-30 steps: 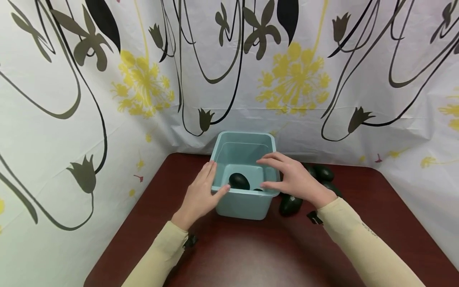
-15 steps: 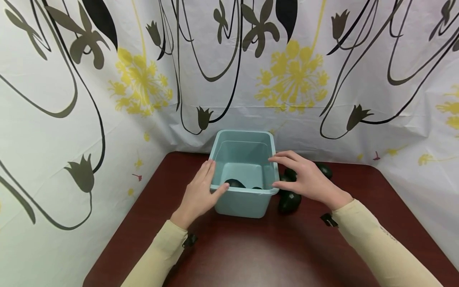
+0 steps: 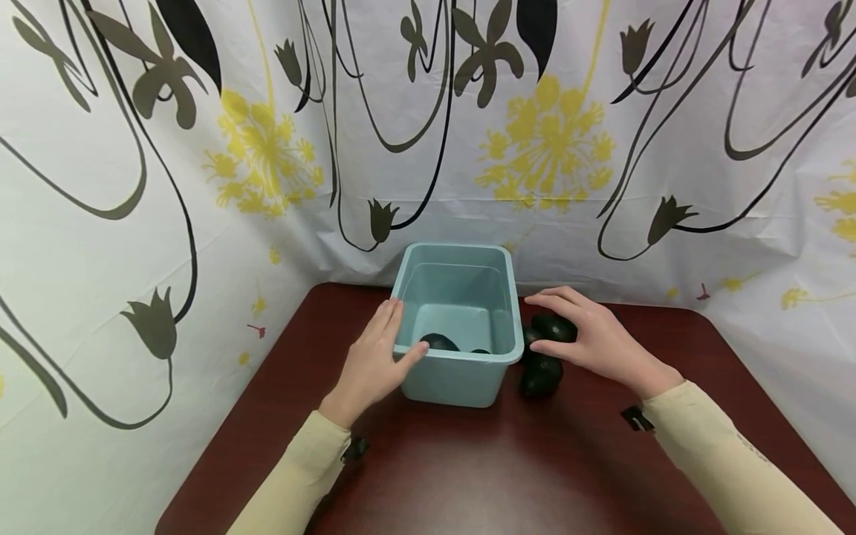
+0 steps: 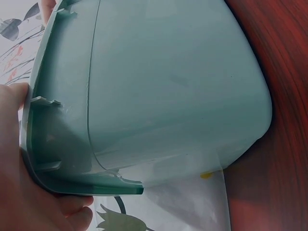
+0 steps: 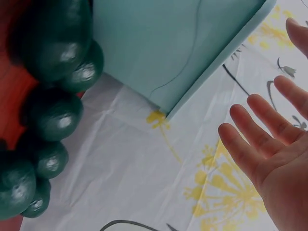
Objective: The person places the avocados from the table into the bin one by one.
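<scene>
A pale blue-green plastic bin (image 3: 455, 380) stands on the table. My left hand (image 3: 366, 370) holds its near left corner, with the thumb over the front rim and the fingers along the left side; the left wrist view shows the thumb (image 4: 15, 94) at the rim. Inside the bin, the tops of two dark green avocados (image 3: 439, 342) show above the front wall, which hides the rest. My right hand (image 3: 602, 345) hovers right of the bin, fingers spread and holding nothing, above several avocados (image 3: 542, 376). In the right wrist view those avocados (image 5: 57, 43) lie clustered beside the bin.
The dark red-brown table (image 3: 428, 468) has its far edge against a white patterned cloth (image 3: 414, 178). More of that cloth (image 3: 73, 245) hangs along the left side. The bin's right wall is close to the loose avocados.
My right hand has moved from over the bin's opening rightward to above the loose avocados. The avocado inside has sunk lower behind the front wall. My left hand has stayed at the rim.
</scene>
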Tool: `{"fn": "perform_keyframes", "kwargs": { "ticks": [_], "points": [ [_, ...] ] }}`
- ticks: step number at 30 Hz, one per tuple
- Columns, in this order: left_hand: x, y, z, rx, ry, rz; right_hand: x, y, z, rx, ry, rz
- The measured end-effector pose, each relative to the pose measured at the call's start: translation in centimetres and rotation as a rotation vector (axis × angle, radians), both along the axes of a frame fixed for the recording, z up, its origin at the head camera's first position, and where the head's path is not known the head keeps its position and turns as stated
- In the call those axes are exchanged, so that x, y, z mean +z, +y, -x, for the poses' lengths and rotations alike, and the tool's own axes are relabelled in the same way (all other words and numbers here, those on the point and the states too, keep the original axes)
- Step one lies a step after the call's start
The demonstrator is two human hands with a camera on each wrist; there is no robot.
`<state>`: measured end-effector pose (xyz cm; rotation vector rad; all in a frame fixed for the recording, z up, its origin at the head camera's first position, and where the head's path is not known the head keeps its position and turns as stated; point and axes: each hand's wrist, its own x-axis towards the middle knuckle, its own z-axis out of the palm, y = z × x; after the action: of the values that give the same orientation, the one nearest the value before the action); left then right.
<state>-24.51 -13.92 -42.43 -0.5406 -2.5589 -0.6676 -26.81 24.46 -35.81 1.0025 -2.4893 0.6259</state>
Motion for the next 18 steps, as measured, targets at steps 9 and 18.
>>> {"fn": "perform_keyframes", "kwargs": {
  "ticks": [9,18],
  "points": [
    [0.1,-0.1,0.2,-0.005,0.039,0.005,-1.6,1.7,0.8,-0.027,-0.030,-0.014],
    [-0.2,0.0,0.3,-0.006,0.033,-0.001,-4.5,3.3,2.1,-0.060,-0.130,-0.005]
  ]
}}
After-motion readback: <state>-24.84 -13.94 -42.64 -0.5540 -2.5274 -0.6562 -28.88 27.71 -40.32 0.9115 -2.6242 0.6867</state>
